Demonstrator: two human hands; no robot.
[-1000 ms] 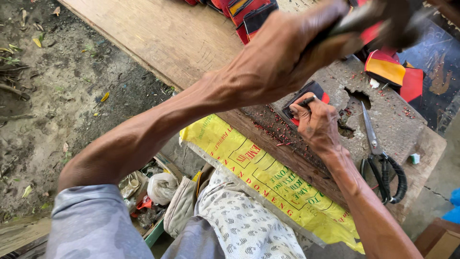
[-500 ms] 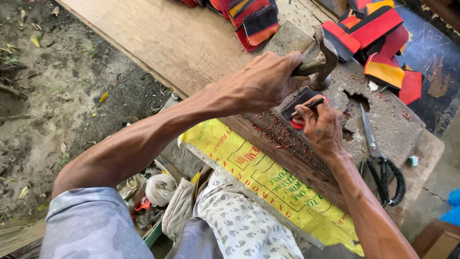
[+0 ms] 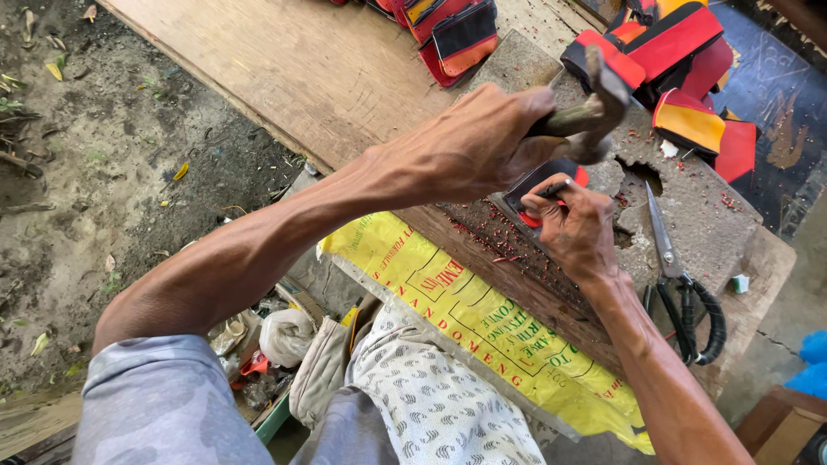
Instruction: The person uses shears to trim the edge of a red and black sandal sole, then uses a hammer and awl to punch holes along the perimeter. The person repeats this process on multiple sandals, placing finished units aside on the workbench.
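My left hand (image 3: 469,142) is shut around the handle of a worn hammer (image 3: 599,95), whose head hangs just above my right hand. My right hand (image 3: 573,228) pinches a small dark punch tool (image 3: 551,188) upright on a red and black leather piece (image 3: 525,191). The piece lies on a scarred wooden block (image 3: 689,207) strewn with red scraps. The punch's tip is hidden by my fingers.
Black-handled scissors (image 3: 685,297) lie on the block to the right. Piles of red, black and yellow pieces (image 3: 685,47) sit beyond, with more (image 3: 457,34) on a wooden board (image 3: 301,69). A yellow printed sack (image 3: 482,323) hangs over the block's near side; dirt ground is at left.
The hammer was raised high a second ago, swung down onto the punch, and now sits just above it. My right hand has stayed on the piece.
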